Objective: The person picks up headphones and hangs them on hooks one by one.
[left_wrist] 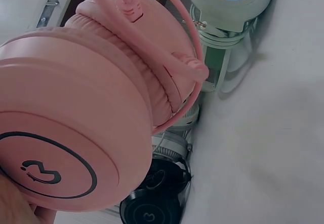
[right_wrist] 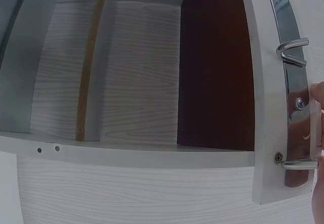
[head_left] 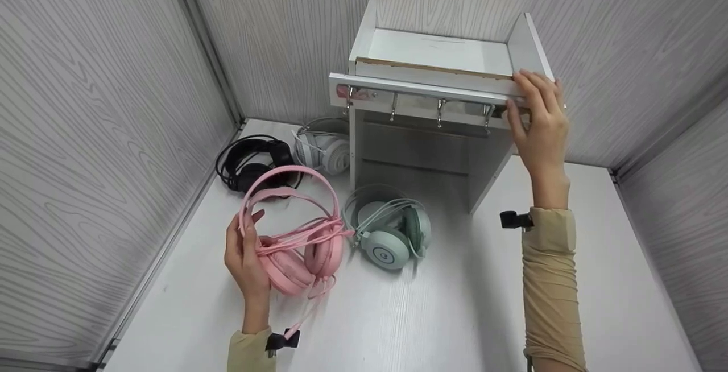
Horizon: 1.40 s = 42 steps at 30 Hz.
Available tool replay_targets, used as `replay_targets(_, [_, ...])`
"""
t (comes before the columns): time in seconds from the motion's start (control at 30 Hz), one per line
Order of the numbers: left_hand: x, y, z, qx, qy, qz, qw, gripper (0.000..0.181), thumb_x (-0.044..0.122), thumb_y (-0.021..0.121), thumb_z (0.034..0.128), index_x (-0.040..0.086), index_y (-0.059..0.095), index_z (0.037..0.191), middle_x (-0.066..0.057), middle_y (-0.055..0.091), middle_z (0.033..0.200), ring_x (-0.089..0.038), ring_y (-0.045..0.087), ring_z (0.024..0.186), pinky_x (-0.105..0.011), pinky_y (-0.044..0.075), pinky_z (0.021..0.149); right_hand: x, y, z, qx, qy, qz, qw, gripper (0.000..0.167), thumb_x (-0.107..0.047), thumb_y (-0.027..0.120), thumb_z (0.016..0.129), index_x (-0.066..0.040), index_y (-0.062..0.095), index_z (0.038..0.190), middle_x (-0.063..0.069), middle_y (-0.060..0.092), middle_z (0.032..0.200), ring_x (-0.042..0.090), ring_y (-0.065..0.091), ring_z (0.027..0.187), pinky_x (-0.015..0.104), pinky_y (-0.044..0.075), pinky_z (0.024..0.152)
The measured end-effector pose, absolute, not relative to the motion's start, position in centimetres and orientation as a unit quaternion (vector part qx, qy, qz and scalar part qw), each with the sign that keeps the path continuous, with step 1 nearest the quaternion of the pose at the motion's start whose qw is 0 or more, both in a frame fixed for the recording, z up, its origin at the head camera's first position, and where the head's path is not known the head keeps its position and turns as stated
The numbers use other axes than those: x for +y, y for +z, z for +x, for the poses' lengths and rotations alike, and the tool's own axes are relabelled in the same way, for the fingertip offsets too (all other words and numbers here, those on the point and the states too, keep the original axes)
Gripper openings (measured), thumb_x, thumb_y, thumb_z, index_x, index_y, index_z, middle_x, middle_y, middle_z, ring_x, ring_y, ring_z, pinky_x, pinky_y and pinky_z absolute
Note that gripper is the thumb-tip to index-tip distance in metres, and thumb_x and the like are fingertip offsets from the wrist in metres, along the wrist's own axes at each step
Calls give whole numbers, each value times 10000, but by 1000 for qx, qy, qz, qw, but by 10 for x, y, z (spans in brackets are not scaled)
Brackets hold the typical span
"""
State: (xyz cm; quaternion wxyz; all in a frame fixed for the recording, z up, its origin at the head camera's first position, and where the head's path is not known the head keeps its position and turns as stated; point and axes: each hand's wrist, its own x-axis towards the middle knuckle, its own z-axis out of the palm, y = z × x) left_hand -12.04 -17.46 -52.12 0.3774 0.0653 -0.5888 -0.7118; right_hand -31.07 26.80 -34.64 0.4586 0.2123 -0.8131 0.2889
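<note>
Pink headphones (head_left: 290, 275) are raised in my left hand (head_left: 245, 255), which grips them by the left side. Their cable is bundled across the headband opening, with one end dangling. In the left wrist view a pink ear cup (left_wrist: 76, 97) fills much of the picture. My right hand (head_left: 543, 127) holds the right end of the front board of a white shelf unit (head_left: 438, 53), fingers over its top edge and thumb in front. A metal strip with several hooks (head_left: 439, 113) runs along that board. In the right wrist view a hook (right_wrist: 293, 51) appears close up, and all the hooks are bare.
Mint green headphones (head_left: 387, 249) lie before the shelf unit's left leg. Black headphones (head_left: 244, 176) and white headphones (head_left: 335, 156) rest at the back left. Wood-grain walls (head_left: 102, 76) enclose the white tabletop (head_left: 409, 321) at the sides and back.
</note>
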Motion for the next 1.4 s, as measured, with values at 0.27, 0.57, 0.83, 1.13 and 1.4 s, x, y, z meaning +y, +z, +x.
replay_targets(0.27, [-173,-510,-127,-598,-712,37,365,369,92,482,1059,-11,546,1408,-225,682,1210,-160,632,634,-199,541,613,270,-346,-313,-809,295,213,462,357,-144,683,978,-103,659,1331,62,631,1357,247,513,1340,378,182,1233])
replay_targets(0.57, [-170,-502,-131,-642,-679,25,356,387,42,522,1031,-57,546,1404,24,718,989,-112,654,670,-164,525,614,271,-347,-311,-812,296,211,456,361,-142,680,979,-111,658,1339,54,621,1368,234,500,1350,376,169,1235])
replay_targets(0.83, [-167,-494,-138,-650,-676,5,348,397,14,526,1020,-61,543,1410,33,674,919,-103,635,683,-151,513,623,269,-347,-312,-807,299,210,465,357,-96,689,965,-75,665,1320,91,633,1346,264,515,1334,380,175,1235])
replay_targets(1.13, [-165,-488,-148,-640,-690,2,340,389,62,529,1026,-60,558,1394,-12,679,938,-111,644,682,-174,528,639,260,-340,-301,-803,308,205,467,350,-39,684,955,-40,665,1305,130,637,1326,297,526,1315,374,172,1234])
replay_targets(1.4, [-165,-473,-158,-644,-686,-21,339,386,65,523,1027,-56,563,1391,-9,689,983,-109,645,689,-179,528,650,265,-348,-311,-803,309,207,466,359,-78,689,962,-71,665,1320,95,638,1338,270,518,1329,375,169,1236])
